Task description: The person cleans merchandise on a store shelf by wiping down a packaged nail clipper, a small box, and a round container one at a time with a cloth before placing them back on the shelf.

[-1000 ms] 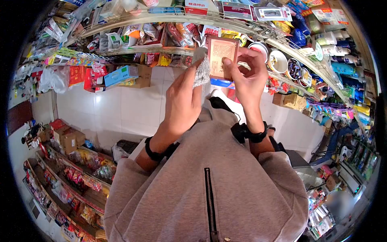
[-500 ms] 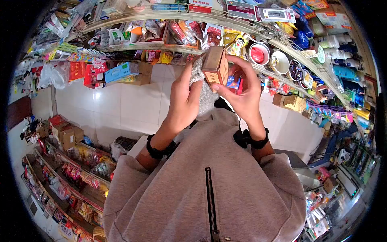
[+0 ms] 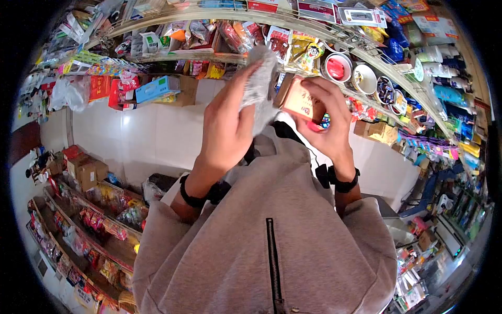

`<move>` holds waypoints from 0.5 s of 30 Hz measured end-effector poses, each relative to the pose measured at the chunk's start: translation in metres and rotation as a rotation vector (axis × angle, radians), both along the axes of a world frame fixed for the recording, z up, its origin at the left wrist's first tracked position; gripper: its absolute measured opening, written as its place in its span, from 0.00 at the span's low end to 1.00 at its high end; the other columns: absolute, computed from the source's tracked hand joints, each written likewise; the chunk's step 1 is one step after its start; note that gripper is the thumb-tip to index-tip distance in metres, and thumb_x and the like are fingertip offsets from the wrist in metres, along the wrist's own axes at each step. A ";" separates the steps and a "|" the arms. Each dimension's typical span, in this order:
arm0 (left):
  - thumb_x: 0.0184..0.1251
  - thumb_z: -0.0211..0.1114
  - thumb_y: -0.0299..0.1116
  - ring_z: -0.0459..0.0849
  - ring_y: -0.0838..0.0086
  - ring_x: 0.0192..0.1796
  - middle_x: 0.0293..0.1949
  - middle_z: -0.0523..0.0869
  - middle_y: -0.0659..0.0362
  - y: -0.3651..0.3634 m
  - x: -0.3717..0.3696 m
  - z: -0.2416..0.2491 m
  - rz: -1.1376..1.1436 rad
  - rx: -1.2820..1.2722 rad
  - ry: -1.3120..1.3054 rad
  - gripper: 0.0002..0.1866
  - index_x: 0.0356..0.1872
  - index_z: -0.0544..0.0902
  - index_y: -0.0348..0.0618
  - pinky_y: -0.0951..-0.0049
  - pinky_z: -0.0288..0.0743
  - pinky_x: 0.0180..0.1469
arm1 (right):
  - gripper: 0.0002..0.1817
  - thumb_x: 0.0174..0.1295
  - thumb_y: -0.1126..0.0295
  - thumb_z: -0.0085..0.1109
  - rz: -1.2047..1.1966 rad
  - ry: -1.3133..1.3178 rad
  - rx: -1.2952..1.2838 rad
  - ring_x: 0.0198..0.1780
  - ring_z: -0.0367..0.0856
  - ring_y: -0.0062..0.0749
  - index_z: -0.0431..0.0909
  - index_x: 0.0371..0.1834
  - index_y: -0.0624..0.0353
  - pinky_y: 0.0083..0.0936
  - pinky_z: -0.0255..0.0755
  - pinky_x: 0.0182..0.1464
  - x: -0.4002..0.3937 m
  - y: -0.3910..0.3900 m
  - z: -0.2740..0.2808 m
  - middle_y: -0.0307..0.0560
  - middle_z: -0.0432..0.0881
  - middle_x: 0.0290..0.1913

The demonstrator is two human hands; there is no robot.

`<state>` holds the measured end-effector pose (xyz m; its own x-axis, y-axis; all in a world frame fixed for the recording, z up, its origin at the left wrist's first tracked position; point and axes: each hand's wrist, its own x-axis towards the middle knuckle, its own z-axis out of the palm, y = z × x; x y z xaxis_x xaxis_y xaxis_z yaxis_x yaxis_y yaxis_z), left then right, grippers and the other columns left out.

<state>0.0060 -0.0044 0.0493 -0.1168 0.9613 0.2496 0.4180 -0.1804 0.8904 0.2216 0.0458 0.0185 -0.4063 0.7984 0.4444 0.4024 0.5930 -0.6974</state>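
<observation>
Head view, sole view on record: small box (image 3: 306, 99) is held aloft in the right hand (image 3: 333, 121), in front of the front edge of the shelf (image 3: 219, 58) and over the pale floor (image 3: 162, 128); nothing but the hand is seen to carry it. Its printed face is tilted toward the wearer, with a darker side turned leftward. Left hand (image 3: 225, 128) holds a grey cloth (image 3: 260, 86) upright just beside the box. Whether cloth and box touch cannot be determined from this angle.

Step in hand, in this inspector's judgement: handling of the box with the cloth at close quarters. The next move would call for a steady hold on the box's edges, with the face nearest the cloth kept free of fingers.

Grip, right: pinching the box, fingers curved over its upper right edge and thumb low near its bottom edge, spread by roughly the box's own breadth. Exact thumb contact is not clearly visible. Grip, left: thumb and fingers pressed together on the cloth, its bulk showing beyond the fingertips.

Surroundings: beyond the right hand, a white tub (image 3: 342, 78) and a yellow packet (image 3: 306, 57) stand near the shelf's front edge.
</observation>
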 end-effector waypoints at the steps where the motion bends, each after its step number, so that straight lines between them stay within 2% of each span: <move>1: 0.61 0.54 0.14 0.83 0.52 0.59 0.60 0.81 0.43 0.005 -0.001 -0.001 -0.080 0.052 0.147 0.30 0.68 0.71 0.37 0.62 0.75 0.61 | 0.30 0.42 0.75 0.74 0.030 -0.028 0.001 0.57 0.80 0.47 0.82 0.55 0.59 0.38 0.74 0.59 -0.002 -0.003 0.002 0.51 0.80 0.58; 2: 0.59 0.54 0.13 0.81 0.50 0.61 0.63 0.79 0.44 0.009 0.000 -0.001 -0.161 0.105 0.292 0.32 0.68 0.71 0.39 0.60 0.74 0.63 | 0.30 0.42 0.75 0.74 0.033 -0.029 -0.003 0.57 0.80 0.47 0.82 0.55 0.59 0.38 0.74 0.59 -0.005 -0.004 0.003 0.51 0.80 0.58; 3: 0.56 0.54 0.13 0.77 0.48 0.63 0.66 0.76 0.47 0.007 0.006 0.004 -0.195 0.031 0.281 0.34 0.69 0.72 0.40 0.55 0.72 0.65 | 0.31 0.43 0.75 0.75 0.034 -0.009 -0.010 0.57 0.80 0.47 0.81 0.56 0.59 0.38 0.75 0.59 -0.009 -0.006 0.004 0.51 0.80 0.58; 6: 0.57 0.53 0.13 0.78 0.49 0.63 0.65 0.77 0.46 0.009 0.005 -0.002 -0.185 0.045 0.223 0.34 0.69 0.71 0.40 0.56 0.72 0.65 | 0.32 0.44 0.74 0.76 0.032 0.037 -0.043 0.57 0.81 0.47 0.81 0.58 0.59 0.36 0.75 0.59 -0.016 -0.008 0.004 0.52 0.80 0.58; 7: 0.52 0.45 0.09 0.73 0.50 0.70 0.67 0.75 0.43 0.006 0.009 0.002 -0.168 0.005 0.161 0.38 0.70 0.71 0.39 0.60 0.65 0.72 | 0.32 0.43 0.74 0.76 0.011 0.039 -0.051 0.57 0.81 0.47 0.81 0.58 0.60 0.36 0.75 0.59 -0.020 -0.011 0.005 0.52 0.80 0.58; 14: 0.53 0.46 0.11 0.75 0.49 0.69 0.66 0.76 0.41 -0.005 0.002 -0.001 -0.132 -0.105 0.201 0.37 0.70 0.70 0.39 0.61 0.67 0.70 | 0.32 0.43 0.74 0.77 -0.008 -0.012 -0.052 0.57 0.80 0.48 0.80 0.58 0.61 0.38 0.76 0.58 -0.023 -0.019 0.004 0.53 0.79 0.58; 15: 0.55 0.50 0.12 0.77 0.47 0.65 0.65 0.77 0.41 -0.006 0.002 -0.002 -0.093 -0.109 0.235 0.36 0.70 0.69 0.38 0.58 0.71 0.66 | 0.33 0.43 0.75 0.76 -0.008 -0.024 -0.057 0.56 0.80 0.48 0.80 0.58 0.61 0.38 0.76 0.58 -0.023 -0.019 0.004 0.53 0.79 0.58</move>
